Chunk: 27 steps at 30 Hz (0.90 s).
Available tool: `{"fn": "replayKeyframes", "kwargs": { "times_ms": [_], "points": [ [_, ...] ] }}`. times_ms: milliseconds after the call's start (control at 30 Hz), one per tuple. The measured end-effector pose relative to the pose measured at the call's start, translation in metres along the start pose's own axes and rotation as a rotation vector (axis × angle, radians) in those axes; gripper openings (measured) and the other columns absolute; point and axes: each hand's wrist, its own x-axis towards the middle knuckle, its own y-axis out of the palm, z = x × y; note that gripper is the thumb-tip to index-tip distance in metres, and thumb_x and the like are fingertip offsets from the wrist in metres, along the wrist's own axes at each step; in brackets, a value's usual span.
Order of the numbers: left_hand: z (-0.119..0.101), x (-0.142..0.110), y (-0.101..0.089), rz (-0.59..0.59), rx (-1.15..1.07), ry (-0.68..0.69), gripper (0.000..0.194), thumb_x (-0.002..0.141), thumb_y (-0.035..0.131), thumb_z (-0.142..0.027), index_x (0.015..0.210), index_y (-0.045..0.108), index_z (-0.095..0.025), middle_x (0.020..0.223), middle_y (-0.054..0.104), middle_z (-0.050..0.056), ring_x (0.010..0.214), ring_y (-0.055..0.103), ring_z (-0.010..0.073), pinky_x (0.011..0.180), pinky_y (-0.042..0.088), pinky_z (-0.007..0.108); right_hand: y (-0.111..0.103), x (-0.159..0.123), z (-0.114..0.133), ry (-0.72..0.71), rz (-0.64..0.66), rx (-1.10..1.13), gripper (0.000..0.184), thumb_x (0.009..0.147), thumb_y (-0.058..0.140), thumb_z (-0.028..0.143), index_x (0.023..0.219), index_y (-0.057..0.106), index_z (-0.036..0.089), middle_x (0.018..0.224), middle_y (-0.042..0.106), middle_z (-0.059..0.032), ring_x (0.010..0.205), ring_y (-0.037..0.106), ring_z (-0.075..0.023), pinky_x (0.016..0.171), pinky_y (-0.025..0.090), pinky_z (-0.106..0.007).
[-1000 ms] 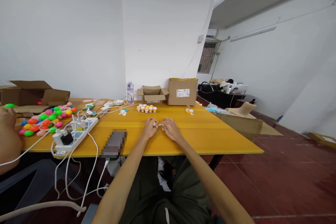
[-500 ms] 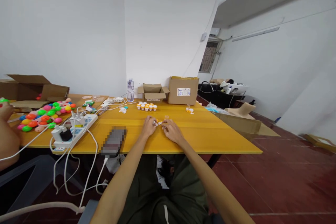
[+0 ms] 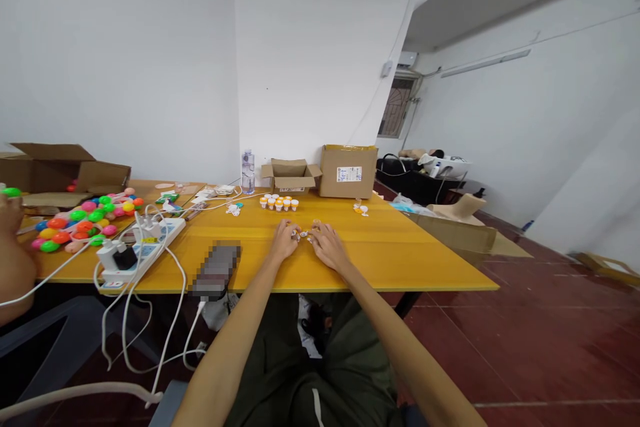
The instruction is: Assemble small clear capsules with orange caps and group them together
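Note:
My left hand point(image 3: 285, 241) rests low over the table with its fingers closed on a small white piece point(image 3: 296, 235). Opposite it, my right hand point(image 3: 327, 246) has its fingers curled down to the tabletop; what they hold is too small to make out. Between the two hands lie small white pieces with dark and yellow marks point(image 3: 303, 233). A little clear cup point(image 3: 317, 221) is at the far side of my right fingertips, partly hidden by them. Farther back, several small white tubs with orange bands point(image 3: 279, 203) stand in a cluster.
Loose orange and white parts point(image 3: 361, 209) lie to the right. Behind are an opened carton point(image 3: 293, 181), a closed carton point(image 3: 349, 173) and a bottle point(image 3: 248, 173). Leftward are a phone point(image 3: 216, 271), a power strip point(image 3: 145, 250), colourful balls point(image 3: 80, 227) and another person's hand point(image 3: 10, 217).
My right fingers have shifted slightly forward to the clear cup and spread a little. My left hand has barely moved. The other person's hand at far left has moved slightly left.

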Motion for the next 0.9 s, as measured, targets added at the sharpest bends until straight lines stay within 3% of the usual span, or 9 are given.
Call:
{"fn": "replayKeyframes", "kwargs": {
  "times_ms": [300, 567, 900],
  "points": [
    [-0.009, -0.002, -0.005, 0.073, 0.055, -0.073, 0.012, 0.08, 0.066, -0.021, 0.09, 0.072, -0.025, 0.12, 0.061, 0.006, 0.12, 0.049, 0.026, 0.1, 0.042, 0.041, 0.01, 0.001, -0.003, 0.02, 0.081, 0.021, 0.037, 0.094, 0.042, 0.024, 0.121, 0.066, 0.033, 0.14, 0.051, -0.0077, 0.123, 0.045, -0.0275, 0.099, 0.04, -0.047],
    [-0.014, -0.001, -0.005, 0.004, 0.018, -0.123, 0.015, 0.081, 0.062, -0.014, 0.085, 0.073, -0.024, 0.119, 0.062, 0.007, 0.115, 0.054, 0.0253, 0.1, 0.042, 0.04, 0.024, 0.004, -0.024, 0.122, -0.121, 0.055, 0.04, 0.091, 0.042, 0.021, 0.123, 0.064, 0.031, 0.136, 0.055, -0.0077, 0.12, 0.046, -0.0276, 0.096, 0.042, -0.046],
    [-0.013, -0.002, -0.01, 0.028, 0.068, -0.13, 0.016, 0.08, 0.06, -0.009, 0.079, 0.07, -0.022, 0.117, 0.062, 0.007, 0.114, 0.054, 0.0247, 0.096, 0.043, 0.038, 0.032, 0.013, -0.033, 0.163, -0.135, 0.097, 0.044, 0.088, 0.042, 0.014, 0.125, 0.061, 0.029, 0.131, 0.061, -0.0079, 0.114, 0.054, -0.0267, 0.09, 0.046, -0.042]
  ]
}}
